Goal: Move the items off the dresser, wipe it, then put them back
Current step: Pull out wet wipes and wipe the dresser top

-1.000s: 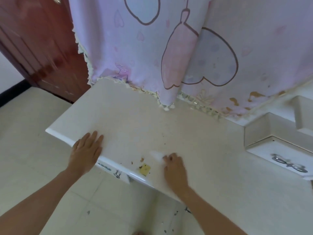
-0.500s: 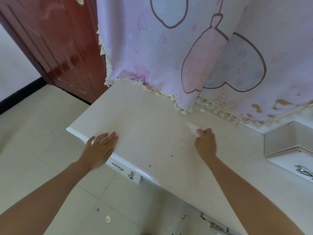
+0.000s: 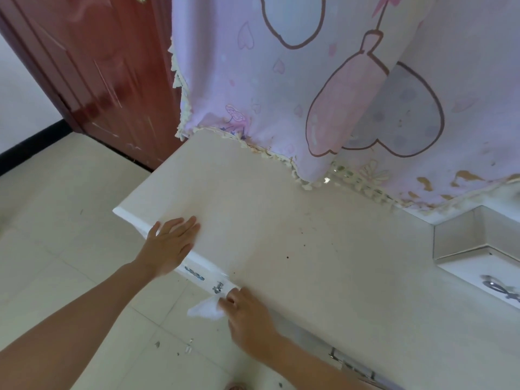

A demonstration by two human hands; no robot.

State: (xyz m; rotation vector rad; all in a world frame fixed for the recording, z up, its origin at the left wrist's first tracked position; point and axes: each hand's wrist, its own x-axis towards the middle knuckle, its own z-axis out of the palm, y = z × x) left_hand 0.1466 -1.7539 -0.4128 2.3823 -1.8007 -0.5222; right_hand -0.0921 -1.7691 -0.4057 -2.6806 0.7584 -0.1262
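Cream surface: the dresser [image 3: 281,220] had a pale top that lay bare across its middle, with a few dark specks [image 3: 287,257] near its front edge.
Left hand: the left hand [image 3: 168,246] lay flat on the dresser's front edge, near its left corner. The fingers were straight and held nothing.
Right hand: the right hand [image 3: 247,313] was at the dresser's front edge, further right, with its fingers curled and pinching a white wipe [image 3: 206,309].
Wipe: it hung off the dresser's front edge, just below the top and over the floor, and was crumpled.
Small box: a pale drawer box [image 3: 475,249] stood on the dresser's right end. Its drawer was closed behind a metal bow handle [image 3: 498,288], so its contents could not be seen.
Front drawers: a metal handle [image 3: 194,273] and a small knob [image 3: 218,287] showed under the dresser's front edge between the two hands. Whether those drawers were fully closed could not be told.
Back edge: a pink cloth [image 3: 281,80] printed with hearts hung behind the dresser, and its fringed hem touched the back of the top.
Left edge: the dresser's left corner stood free, with a red-brown door [image 3: 98,66] beyond it.
Floor: pale tiles [image 3: 56,249] lay open in front of the dresser, with small crumbs [image 3: 187,347] below the right hand.
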